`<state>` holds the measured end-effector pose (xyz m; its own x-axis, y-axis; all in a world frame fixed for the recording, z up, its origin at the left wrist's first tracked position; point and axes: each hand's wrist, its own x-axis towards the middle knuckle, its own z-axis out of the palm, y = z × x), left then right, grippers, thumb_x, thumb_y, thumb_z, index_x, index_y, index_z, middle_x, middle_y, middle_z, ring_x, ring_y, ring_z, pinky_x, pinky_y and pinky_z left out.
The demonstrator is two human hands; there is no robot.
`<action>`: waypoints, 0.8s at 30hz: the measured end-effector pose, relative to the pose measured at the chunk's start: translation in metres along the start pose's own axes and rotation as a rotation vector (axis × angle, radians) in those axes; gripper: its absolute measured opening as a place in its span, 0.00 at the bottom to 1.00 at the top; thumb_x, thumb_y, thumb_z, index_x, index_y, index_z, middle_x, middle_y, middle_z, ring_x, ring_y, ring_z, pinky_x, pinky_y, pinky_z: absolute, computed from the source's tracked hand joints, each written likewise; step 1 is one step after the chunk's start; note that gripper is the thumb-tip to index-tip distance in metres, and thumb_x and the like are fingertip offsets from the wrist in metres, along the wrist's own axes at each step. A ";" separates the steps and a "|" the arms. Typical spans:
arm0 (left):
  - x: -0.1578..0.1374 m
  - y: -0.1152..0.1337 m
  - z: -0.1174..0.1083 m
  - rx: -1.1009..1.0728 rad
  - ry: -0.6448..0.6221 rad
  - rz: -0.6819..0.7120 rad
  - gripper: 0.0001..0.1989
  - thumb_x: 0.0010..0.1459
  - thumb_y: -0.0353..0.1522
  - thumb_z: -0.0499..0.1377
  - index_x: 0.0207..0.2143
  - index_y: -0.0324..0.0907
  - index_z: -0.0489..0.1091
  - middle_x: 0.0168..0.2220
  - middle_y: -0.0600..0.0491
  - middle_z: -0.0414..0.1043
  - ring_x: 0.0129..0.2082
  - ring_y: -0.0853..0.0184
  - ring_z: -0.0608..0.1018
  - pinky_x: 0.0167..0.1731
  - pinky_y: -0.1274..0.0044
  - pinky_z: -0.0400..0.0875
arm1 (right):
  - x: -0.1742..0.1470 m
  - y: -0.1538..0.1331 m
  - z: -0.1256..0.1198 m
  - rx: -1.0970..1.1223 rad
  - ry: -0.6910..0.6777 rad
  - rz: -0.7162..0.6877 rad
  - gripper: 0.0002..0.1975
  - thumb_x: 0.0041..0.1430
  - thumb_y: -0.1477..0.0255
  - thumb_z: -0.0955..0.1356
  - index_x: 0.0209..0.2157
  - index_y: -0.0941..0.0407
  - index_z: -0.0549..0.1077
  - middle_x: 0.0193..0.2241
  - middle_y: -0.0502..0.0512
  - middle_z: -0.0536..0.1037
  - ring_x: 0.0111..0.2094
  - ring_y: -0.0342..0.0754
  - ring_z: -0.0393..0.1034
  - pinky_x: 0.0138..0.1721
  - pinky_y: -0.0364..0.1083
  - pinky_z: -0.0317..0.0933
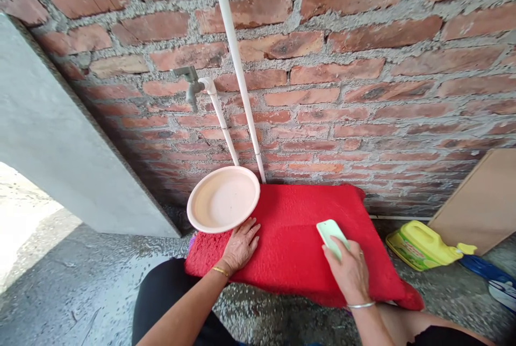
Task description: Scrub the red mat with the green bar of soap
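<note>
A wet red plush cloth (294, 238) is spread over a low flat surface that it hides. My left hand (241, 244) lies flat on the cloth, fingers stretched, right beside the rim of a pale pink plastic basin (223, 199). The basin rests on the cloth's far left corner, and little shows inside it. On the right side of the cloth, my right hand (350, 268) grips a pale green scrub brush (331, 232), its back turned up. Its underside, against the cloth, is hidden.
A brick wall (355, 72) rises behind the cloth, with a tap (192, 87) and white pipes (237, 61). A grey slab (80, 136) leans at left. To the right are a yellow jug (423, 244), a tan board (478, 201) and a blue shoe (489, 271). The concrete floor (108, 281) is wet.
</note>
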<state>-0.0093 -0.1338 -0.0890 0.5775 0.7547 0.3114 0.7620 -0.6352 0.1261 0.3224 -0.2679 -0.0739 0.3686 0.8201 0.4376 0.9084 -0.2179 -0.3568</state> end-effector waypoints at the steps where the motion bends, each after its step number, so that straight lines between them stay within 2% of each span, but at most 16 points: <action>1: 0.000 0.000 0.000 -0.001 -0.003 0.000 0.20 0.64 0.32 0.53 0.57 0.45 0.70 0.61 0.47 0.68 0.62 0.58 0.68 0.62 0.61 0.63 | 0.006 0.014 -0.006 -0.042 0.034 0.072 0.24 0.62 0.52 0.63 0.45 0.53 0.80 0.34 0.59 0.68 0.34 0.53 0.65 0.38 0.52 0.64; 3: 0.000 0.000 -0.001 -0.011 -0.004 0.002 0.20 0.64 0.32 0.53 0.57 0.45 0.70 0.61 0.47 0.68 0.63 0.59 0.67 0.62 0.61 0.62 | 0.014 0.030 -0.014 -0.080 0.092 0.168 0.27 0.62 0.50 0.61 0.44 0.55 0.80 0.32 0.59 0.67 0.34 0.55 0.64 0.37 0.53 0.64; 4: 0.000 0.000 -0.001 -0.017 -0.001 0.004 0.20 0.64 0.32 0.54 0.57 0.45 0.70 0.61 0.47 0.68 0.63 0.59 0.67 0.63 0.61 0.62 | 0.014 0.029 -0.014 -0.065 0.107 0.170 0.28 0.62 0.49 0.61 0.45 0.56 0.80 0.33 0.59 0.67 0.35 0.55 0.65 0.38 0.53 0.64; 6: 0.000 0.000 -0.002 -0.021 0.002 0.012 0.20 0.64 0.32 0.53 0.57 0.45 0.70 0.61 0.47 0.69 0.63 0.59 0.67 0.63 0.61 0.62 | 0.009 0.010 -0.008 0.019 0.104 0.081 0.28 0.62 0.49 0.62 0.45 0.55 0.79 0.35 0.60 0.68 0.37 0.55 0.66 0.39 0.52 0.64; 9: 0.000 0.000 -0.002 0.002 0.004 0.015 0.20 0.64 0.32 0.53 0.57 0.45 0.70 0.61 0.47 0.69 0.62 0.59 0.68 0.62 0.61 0.63 | -0.006 -0.031 0.009 0.141 0.032 -0.135 0.23 0.63 0.52 0.63 0.46 0.52 0.78 0.40 0.59 0.70 0.40 0.53 0.67 0.42 0.50 0.64; 11: 0.000 -0.001 -0.002 0.013 0.007 0.012 0.19 0.64 0.32 0.54 0.56 0.45 0.71 0.61 0.47 0.69 0.62 0.58 0.68 0.62 0.61 0.64 | -0.012 -0.042 0.016 0.145 -0.004 -0.208 0.20 0.64 0.54 0.63 0.46 0.50 0.78 0.41 0.59 0.70 0.39 0.52 0.67 0.42 0.49 0.64; 12: 0.000 -0.001 -0.002 0.013 0.009 0.011 0.19 0.64 0.31 0.54 0.56 0.45 0.71 0.61 0.47 0.69 0.62 0.58 0.69 0.61 0.61 0.64 | -0.012 -0.038 0.016 0.124 -0.006 -0.204 0.20 0.64 0.54 0.63 0.46 0.50 0.78 0.41 0.59 0.70 0.38 0.51 0.66 0.42 0.50 0.63; 14: 0.000 -0.001 -0.001 0.007 0.009 0.013 0.19 0.63 0.31 0.54 0.56 0.45 0.71 0.61 0.47 0.69 0.62 0.58 0.69 0.61 0.61 0.64 | -0.006 -0.015 0.009 0.052 0.021 -0.115 0.21 0.63 0.53 0.63 0.45 0.51 0.79 0.38 0.59 0.70 0.36 0.52 0.65 0.41 0.51 0.63; 17: 0.000 0.000 -0.001 -0.003 0.007 0.014 0.20 0.63 0.31 0.54 0.57 0.44 0.70 0.61 0.47 0.69 0.62 0.58 0.68 0.62 0.61 0.63 | 0.009 0.030 -0.007 -0.066 0.113 0.111 0.25 0.62 0.51 0.62 0.43 0.54 0.80 0.34 0.59 0.69 0.35 0.54 0.64 0.39 0.53 0.62; 19: 0.000 0.000 -0.001 -0.005 0.005 0.012 0.20 0.63 0.31 0.54 0.57 0.44 0.70 0.61 0.47 0.69 0.62 0.59 0.68 0.62 0.62 0.63 | 0.017 0.040 -0.012 -0.078 0.168 0.183 0.27 0.61 0.50 0.62 0.43 0.56 0.79 0.34 0.60 0.68 0.35 0.55 0.64 0.39 0.53 0.62; 21: 0.001 0.002 -0.002 -0.007 -0.002 0.009 0.20 0.63 0.31 0.54 0.57 0.45 0.70 0.61 0.47 0.69 0.63 0.59 0.67 0.63 0.61 0.62 | 0.020 0.023 -0.008 -0.015 0.173 0.138 0.27 0.61 0.50 0.63 0.44 0.56 0.79 0.35 0.61 0.69 0.37 0.56 0.64 0.40 0.53 0.62; 24: 0.002 0.004 -0.003 -0.008 -0.013 -0.004 0.20 0.64 0.32 0.53 0.56 0.45 0.70 0.61 0.47 0.68 0.63 0.59 0.67 0.63 0.61 0.61 | 0.013 -0.040 0.008 0.145 0.038 -0.052 0.21 0.61 0.54 0.65 0.45 0.54 0.78 0.37 0.59 0.69 0.39 0.54 0.66 0.42 0.51 0.63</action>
<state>-0.0066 -0.1354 -0.0850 0.5787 0.7590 0.2984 0.7619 -0.6337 0.1343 0.2896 -0.2439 -0.0607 0.3313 0.8072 0.4885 0.8896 -0.0948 -0.4467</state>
